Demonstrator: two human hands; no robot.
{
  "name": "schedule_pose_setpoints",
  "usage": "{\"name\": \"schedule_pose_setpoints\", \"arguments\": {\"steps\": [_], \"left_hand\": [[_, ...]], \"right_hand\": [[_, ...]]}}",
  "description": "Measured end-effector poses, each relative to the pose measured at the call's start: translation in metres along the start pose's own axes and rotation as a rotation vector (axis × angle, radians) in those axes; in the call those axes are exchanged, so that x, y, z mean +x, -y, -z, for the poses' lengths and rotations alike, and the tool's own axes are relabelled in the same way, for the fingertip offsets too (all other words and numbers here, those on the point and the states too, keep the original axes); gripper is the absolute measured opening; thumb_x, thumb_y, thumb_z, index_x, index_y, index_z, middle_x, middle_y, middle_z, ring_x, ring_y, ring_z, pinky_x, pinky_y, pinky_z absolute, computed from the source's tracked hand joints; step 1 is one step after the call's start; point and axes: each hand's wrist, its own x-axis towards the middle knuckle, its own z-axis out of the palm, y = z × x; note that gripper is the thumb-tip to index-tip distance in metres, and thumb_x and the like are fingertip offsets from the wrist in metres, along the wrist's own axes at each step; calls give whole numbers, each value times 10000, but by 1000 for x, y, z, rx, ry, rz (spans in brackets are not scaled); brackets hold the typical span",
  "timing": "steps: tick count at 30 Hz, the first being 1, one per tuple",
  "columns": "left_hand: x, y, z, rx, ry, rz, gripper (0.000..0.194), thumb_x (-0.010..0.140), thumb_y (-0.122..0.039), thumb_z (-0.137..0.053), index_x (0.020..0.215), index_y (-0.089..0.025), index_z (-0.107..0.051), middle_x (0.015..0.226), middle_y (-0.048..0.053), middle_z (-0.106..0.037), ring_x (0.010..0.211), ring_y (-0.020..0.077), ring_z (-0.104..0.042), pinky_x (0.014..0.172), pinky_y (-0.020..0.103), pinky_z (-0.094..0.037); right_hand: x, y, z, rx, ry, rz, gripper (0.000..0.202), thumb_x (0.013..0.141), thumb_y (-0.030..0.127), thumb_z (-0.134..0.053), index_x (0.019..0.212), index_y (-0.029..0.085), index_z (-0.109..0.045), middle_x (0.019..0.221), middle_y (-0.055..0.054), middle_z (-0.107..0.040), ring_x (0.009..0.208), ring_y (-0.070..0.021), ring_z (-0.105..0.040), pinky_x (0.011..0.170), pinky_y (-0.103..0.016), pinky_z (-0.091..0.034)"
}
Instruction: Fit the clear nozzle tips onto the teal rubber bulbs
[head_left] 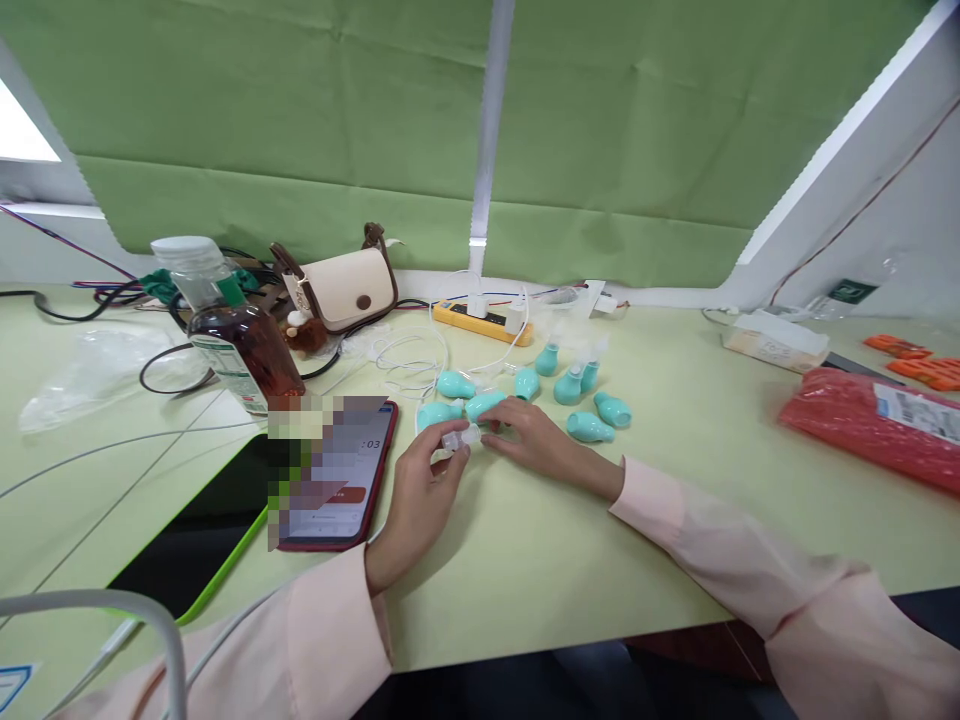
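Observation:
My left hand [427, 480] is closed, its thumb and fingers pinching a small clear plastic nozzle-like piece [459, 438]. Close to that piece's right end is my right hand [529, 435], fingers curved and thumb apart from them, with nothing visibly gripped. Its fingertips reach the front of a teal bulb [484, 403]; whether they touch it I cannot tell. More glossy teal bulbs lie around, such as one [590, 427] to the right and another [439, 414] to the left. Several stand upright at the back, including a bulb [568, 386] with a clear top.
Left of my hands lie a lit phone [345, 480] and a green-cased phone [202, 530]. Behind them stand a bottle of dark liquid [244, 350] and a cream handbag [349, 288]. A yellow power strip [480, 322] sits behind the bulbs. To the right lies a red package [862, 420].

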Motion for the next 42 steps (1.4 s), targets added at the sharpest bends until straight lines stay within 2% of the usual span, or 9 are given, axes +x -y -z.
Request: {"name": "schedule_pose_setpoints", "arguments": {"steps": [6,11,16,18,22,24,28,32,42], "left_hand": [[3,3,0,8,-9,11,240,772,-243,-522,1005,-187,-515,956,41,-576,801,143,-556,669,243,-472],[1,3,-1,-42,-22,-12,166,761,-231,-538,919,-185,-517,933,32,-570,862,144,-551,713,235,-475],[-2,-3,0,-31,24,15,190,750,-263,-550,921,-180,-551,883,23,-593,773,132,-563,665,232,-487],[-3,-6,0,-6,55,44,211,740,-280,-559,922,-175,-569,861,25,-604,710,128,-572,630,238,-491],[-7,-10,-2,21,130,98,211,695,-262,-602,877,-156,-609,797,32,-631,632,128,-587,597,248,-499],[-10,-10,-4,-2,185,105,204,673,-249,-626,854,-154,-625,772,36,-643,647,139,-599,599,248,-505],[-15,-8,-5,-58,263,112,173,670,-243,-642,825,-167,-633,764,34,-651,693,151,-609,589,232,-509],[-16,-4,-6,-94,289,116,164,675,-210,-639,835,-173,-631,800,38,-659,721,158,-617,630,250,-517],[-16,-3,-6,-108,290,70,234,693,-164,-612,921,-202,-654,901,45,-687,787,186,-636,690,302,-541]], "right_hand": [[2,-1,-4,-21,33,16,152,794,217,-526,917,164,-598,861,-76,-547,847,-198,-494,713,-324,-423],[1,0,-4,11,41,14,122,811,184,-485,798,161,-604,830,-69,-546,787,-173,-514,668,-299,-427],[-4,4,3,90,-25,-35,97,789,207,-517,791,152,-596,741,-50,-599,674,-151,-541,630,-302,-445],[-9,8,10,262,-82,-118,105,773,245,-546,781,154,-597,714,-37,-612,623,-130,-550,602,-284,-468],[-23,22,23,876,-122,-405,148,608,264,-708,674,158,-629,686,-25,-648,646,-146,-606,614,-282,-509],[-31,28,26,1034,-111,-444,129,565,226,-736,642,169,-650,695,-24,-666,682,-157,-623,636,-283,-517],[-43,34,24,1074,-141,-325,95,577,165,-726,653,205,-685,708,-18,-680,697,-161,-628,646,-290,-516],[-46,36,22,923,-214,-150,159,608,128,-704,725,236,-700,724,-24,-690,701,-181,-628,647,-323,-508],[-50,41,16,597,-349,86,269,684,114,-647,886,290,-670,838,-16,-688,718,-190,-624,660,-384,-509]]}}
